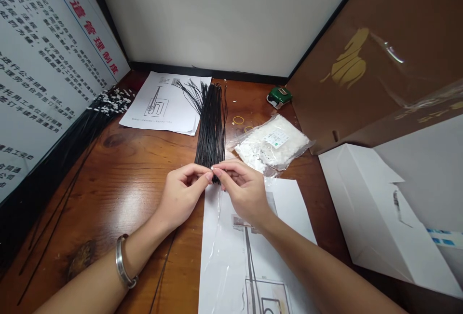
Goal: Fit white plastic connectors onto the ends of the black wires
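Note:
My left hand [183,197] is closed in a pinch, and a thin black wire [163,268] trails out below it toward the front edge of the view. Fingertip to fingertip with it, my right hand [248,192] pinches a tiny white connector [212,169]. How far the wire's tip enters the connector is hidden by the fingers. Just beyond both hands lies a thick bundle of black wires [211,128]. A clear plastic bag of white connectors [277,141] rests to the right of the bundle.
Black wires with white ends [114,101] lie along the left panel. Printed drawings [162,104] sit at the back, and another printed sheet [224,256] lies under my right arm. A green tape measure [279,96], a yellow rubber band [238,120] and a white box [365,212] are at the right.

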`<state>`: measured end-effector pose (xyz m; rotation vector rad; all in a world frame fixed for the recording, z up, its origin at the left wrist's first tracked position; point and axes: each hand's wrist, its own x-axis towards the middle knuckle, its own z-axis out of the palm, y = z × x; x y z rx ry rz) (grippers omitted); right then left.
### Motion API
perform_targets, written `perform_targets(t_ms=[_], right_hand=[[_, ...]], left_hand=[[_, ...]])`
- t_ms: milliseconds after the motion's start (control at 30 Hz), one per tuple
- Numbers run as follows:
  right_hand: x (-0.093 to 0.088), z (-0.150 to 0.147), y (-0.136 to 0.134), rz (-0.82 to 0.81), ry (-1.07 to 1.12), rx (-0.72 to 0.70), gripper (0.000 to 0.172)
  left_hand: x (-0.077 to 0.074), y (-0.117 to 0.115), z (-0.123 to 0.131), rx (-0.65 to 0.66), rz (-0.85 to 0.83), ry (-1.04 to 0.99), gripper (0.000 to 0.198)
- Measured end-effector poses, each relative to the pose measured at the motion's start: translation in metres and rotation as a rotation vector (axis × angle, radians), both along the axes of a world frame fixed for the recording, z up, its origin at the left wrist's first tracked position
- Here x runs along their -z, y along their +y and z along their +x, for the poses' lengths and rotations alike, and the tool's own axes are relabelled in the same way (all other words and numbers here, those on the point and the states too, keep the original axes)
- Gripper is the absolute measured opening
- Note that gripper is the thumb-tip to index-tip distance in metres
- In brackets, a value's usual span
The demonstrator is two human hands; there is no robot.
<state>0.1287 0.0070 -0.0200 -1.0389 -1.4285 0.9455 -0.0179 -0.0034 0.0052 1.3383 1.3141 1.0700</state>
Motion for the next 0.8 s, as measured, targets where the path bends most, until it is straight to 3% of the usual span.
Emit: perform_targets(t_ms=[800], right_hand=[[0.0032, 0.0015, -0.0014, -0.057, 0.006, -0.008, 0.007]], left_hand=[[0.0005, -0.0005, -0.0006, 0.010, -0.004, -0.016, 0.016]])
